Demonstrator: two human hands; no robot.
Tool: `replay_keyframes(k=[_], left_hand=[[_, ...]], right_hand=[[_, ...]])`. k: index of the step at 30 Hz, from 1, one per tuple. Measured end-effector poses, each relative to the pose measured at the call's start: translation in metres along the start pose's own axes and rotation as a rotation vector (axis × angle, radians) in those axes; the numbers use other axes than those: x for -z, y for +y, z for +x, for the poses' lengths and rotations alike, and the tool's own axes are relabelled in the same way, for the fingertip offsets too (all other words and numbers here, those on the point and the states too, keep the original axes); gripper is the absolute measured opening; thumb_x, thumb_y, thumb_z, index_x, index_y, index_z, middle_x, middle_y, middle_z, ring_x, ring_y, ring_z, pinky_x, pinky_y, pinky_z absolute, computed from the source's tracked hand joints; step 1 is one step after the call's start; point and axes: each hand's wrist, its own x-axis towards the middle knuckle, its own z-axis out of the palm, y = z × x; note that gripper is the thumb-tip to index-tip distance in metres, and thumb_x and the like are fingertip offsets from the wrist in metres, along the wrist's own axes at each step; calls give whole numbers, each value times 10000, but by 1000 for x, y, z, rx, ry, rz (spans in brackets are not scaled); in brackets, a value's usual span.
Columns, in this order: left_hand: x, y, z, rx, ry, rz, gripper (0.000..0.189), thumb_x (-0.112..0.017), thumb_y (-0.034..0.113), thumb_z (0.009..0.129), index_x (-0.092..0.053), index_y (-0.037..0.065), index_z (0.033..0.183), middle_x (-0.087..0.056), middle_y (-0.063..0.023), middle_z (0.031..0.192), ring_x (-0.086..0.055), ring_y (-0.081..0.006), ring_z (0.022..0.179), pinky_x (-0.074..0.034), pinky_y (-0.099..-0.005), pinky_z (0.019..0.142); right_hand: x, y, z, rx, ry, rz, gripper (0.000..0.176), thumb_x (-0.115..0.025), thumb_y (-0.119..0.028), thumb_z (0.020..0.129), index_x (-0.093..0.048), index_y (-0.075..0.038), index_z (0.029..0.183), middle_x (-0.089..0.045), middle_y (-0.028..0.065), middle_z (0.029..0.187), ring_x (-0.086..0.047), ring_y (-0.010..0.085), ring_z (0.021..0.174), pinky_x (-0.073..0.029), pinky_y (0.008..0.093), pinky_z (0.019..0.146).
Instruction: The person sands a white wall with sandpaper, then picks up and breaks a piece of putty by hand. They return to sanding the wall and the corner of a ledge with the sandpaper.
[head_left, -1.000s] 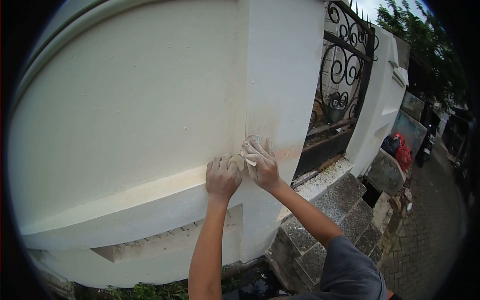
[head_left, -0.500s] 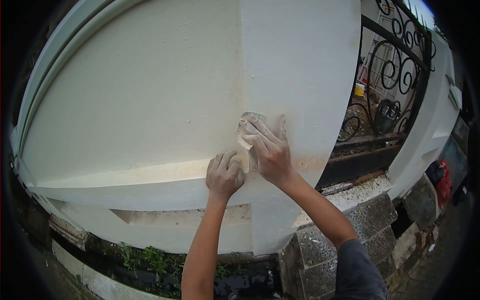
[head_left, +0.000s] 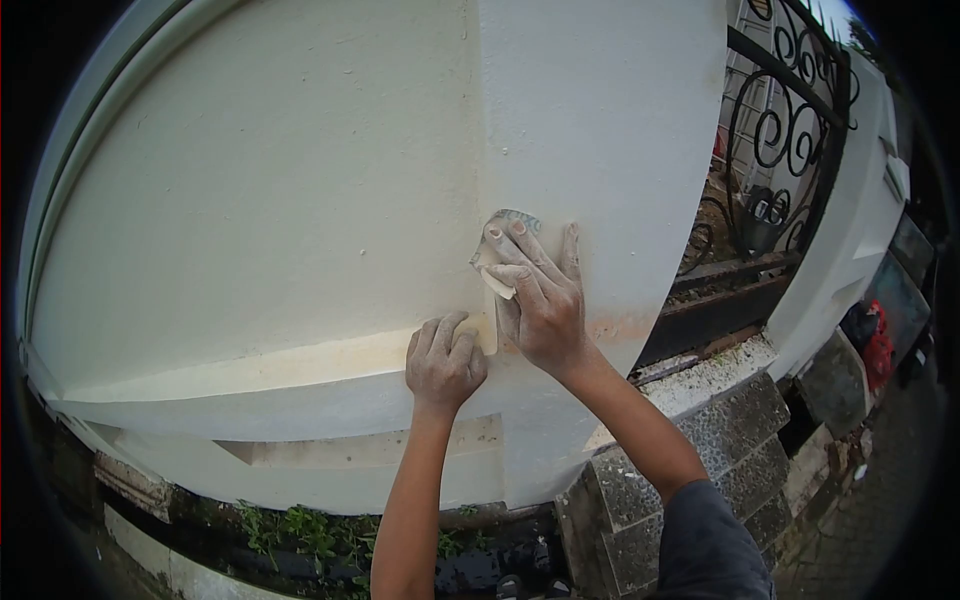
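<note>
My right hand (head_left: 541, 300), coated in pale dust, presses a folded piece of sandpaper (head_left: 516, 217) against the white wall (head_left: 600, 130). Its fingers point upward over the sheet, and printed backing shows above the fingertips. The paper's lower corner curls out near the thumb, beside the vertical step between the recessed panel (head_left: 300, 190) and the raised pillar face. My left hand (head_left: 444, 362), dusty as well, leans on the wall's ledge (head_left: 300, 352) with bent fingers loosely apart; no tool shows in it.
A black wrought-iron gate (head_left: 775, 130) stands right of the pillar, with a dark bucket (head_left: 762, 220) and a ladder behind it. Speckled stone steps (head_left: 690, 480) lie below on the right. Green weeds (head_left: 305, 535) grow along the ditch. A red bag (head_left: 878, 350) sits farther right.
My right hand and the sandpaper have shifted slightly up the wall, and more printed backing shows. My left hand stays on the ledge. The view has turned a little.
</note>
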Motion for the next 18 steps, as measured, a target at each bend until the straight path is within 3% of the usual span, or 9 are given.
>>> replay_keyframes(k=[4, 8, 14, 16, 18], left_hand=[[0, -1, -2, -27, 15, 2, 157, -563, 27, 565, -599, 77, 710, -615, -59, 904, -583, -233, 781, -451, -334, 646], [-2, -2, -2, -22, 22, -1, 165, -564, 27, 559, -601, 77, 713, -615, -58, 905, -584, -232, 787, -451, -333, 647], [0, -3, -2, -26, 7, -4, 142, -570, 41, 573, -602, 78, 706, -622, -52, 906, -587, -220, 791, -452, -324, 653], [0, -3, -4, -37, -20, 3, 87, -580, 69, 602, -602, 74, 686, -627, -49, 920, -590, -211, 795, -454, -316, 664], [0, -4, -5, -39, -9, -6, 149, -573, 43, 580, -602, 79, 722, -626, -52, 889, -589, -215, 778, -453, -319, 649]], right_hand=[[-2, 5, -31, -19, 19, -34, 155, -579, -44, 745, -529, -90, 884, -540, 69, 1229, -424, 238, 1224, -133, 621, 1028], [-4, -15, 21, -35, 10, -21, 157, -583, -34, 730, -533, -91, 867, -536, 76, 1234, -417, 243, 1231, -128, 622, 1029], [1, 10, -38, -25, -55, -63, 183, -585, -19, 712, -530, -93, 870, -541, 74, 1225, -423, 243, 1226, -144, 606, 1037], [3, 3, -5, 20, -56, -50, 173, -587, -26, 723, -530, -93, 873, -544, 70, 1223, -428, 241, 1222, -141, 598, 1043], [4, -3, 10, 21, -72, -38, 160, -587, -40, 742, -530, -95, 881, -546, 65, 1223, -433, 240, 1218, -137, 592, 1047]])
